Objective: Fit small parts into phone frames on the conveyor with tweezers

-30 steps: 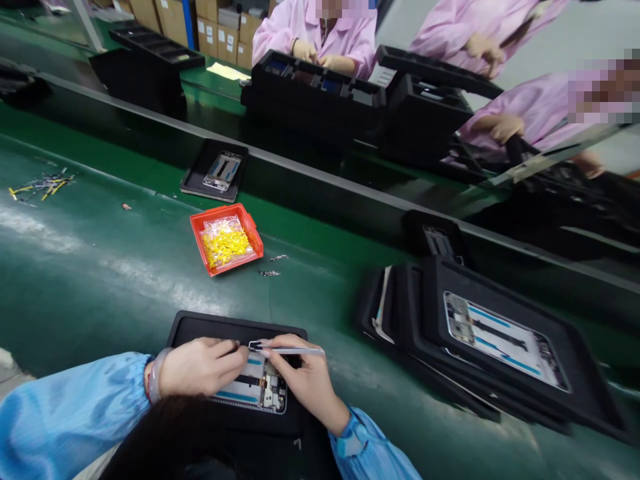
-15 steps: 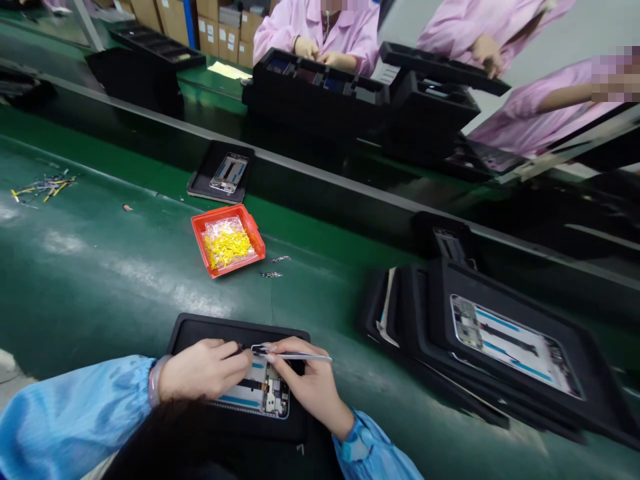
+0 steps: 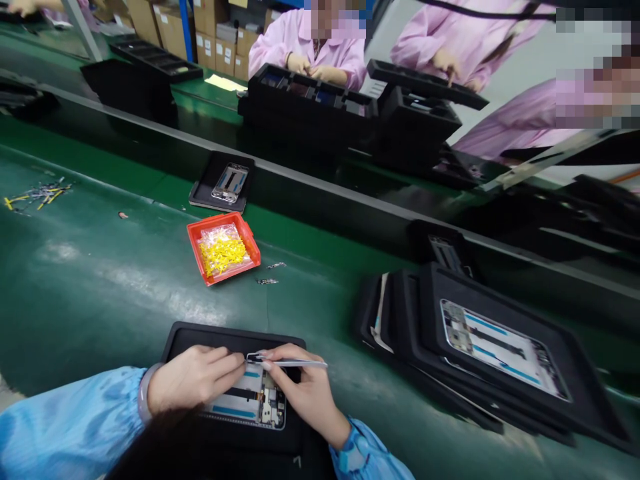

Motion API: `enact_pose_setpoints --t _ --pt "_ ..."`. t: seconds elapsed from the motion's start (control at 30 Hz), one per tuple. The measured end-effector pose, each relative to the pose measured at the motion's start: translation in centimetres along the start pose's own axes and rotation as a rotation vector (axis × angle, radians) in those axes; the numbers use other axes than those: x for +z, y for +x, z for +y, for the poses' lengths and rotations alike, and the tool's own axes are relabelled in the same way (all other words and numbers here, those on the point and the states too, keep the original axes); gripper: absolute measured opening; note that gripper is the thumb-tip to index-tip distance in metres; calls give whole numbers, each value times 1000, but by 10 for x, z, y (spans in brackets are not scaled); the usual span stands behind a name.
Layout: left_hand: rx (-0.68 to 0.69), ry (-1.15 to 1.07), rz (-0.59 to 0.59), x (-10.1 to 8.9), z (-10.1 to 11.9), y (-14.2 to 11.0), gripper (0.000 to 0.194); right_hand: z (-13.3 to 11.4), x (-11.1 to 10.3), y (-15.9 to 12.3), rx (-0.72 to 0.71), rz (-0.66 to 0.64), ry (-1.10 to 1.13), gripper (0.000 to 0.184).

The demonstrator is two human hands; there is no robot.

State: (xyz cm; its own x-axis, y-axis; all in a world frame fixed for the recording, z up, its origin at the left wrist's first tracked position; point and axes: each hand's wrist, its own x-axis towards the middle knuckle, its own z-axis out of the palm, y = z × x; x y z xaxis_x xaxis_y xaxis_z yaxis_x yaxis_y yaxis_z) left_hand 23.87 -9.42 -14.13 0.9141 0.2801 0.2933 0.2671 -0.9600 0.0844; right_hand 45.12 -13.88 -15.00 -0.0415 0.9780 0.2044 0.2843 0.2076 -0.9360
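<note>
An opened phone (image 3: 235, 412), with its circuit board and blue strips showing, lies in a black foam tray (image 3: 195, 332) before me. My right hand (image 3: 306, 393) pinches a pair of metal tweezers (image 3: 303, 363) whose tips point left, at the phone's far edge. Close to those tips, the bent, closed fingers of my left hand (image 3: 197, 380) rest over the phone's upper left part. Whatever is between the left fingertips is too small or hidden to make out. The head's dark hair covers part of the tray's near side.
A red bin (image 3: 255, 259) holds yellow pieces in clear bags. Small strips (image 3: 267, 281) lie beside it. Stacked black trays (image 3: 575, 347) with another opened phone (image 3: 505, 350) stand right. Farther off are a tray with a phone (image 3: 231, 181), black boxes (image 3: 310, 100) and people in pink.
The view has shifted slightly, so most things sit a little lower and further left. My left fingers have moved a bit along the phone's edge. The tweezers stay in my right hand.
</note>
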Motion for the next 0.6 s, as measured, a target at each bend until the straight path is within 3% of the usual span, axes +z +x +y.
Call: enact_pose_setpoints --t 0.13,0.33,0.6 --pt "5 -31 6 3 0 1 36 1 0 0 -10 -4 14 5" --pt "-112 -93 108 11 0 -1 39 -1 0 0 6 -8 16 5" --pt "-122 -118 156 5 -2 2 40 2 0 -2 55 -2 49 5"
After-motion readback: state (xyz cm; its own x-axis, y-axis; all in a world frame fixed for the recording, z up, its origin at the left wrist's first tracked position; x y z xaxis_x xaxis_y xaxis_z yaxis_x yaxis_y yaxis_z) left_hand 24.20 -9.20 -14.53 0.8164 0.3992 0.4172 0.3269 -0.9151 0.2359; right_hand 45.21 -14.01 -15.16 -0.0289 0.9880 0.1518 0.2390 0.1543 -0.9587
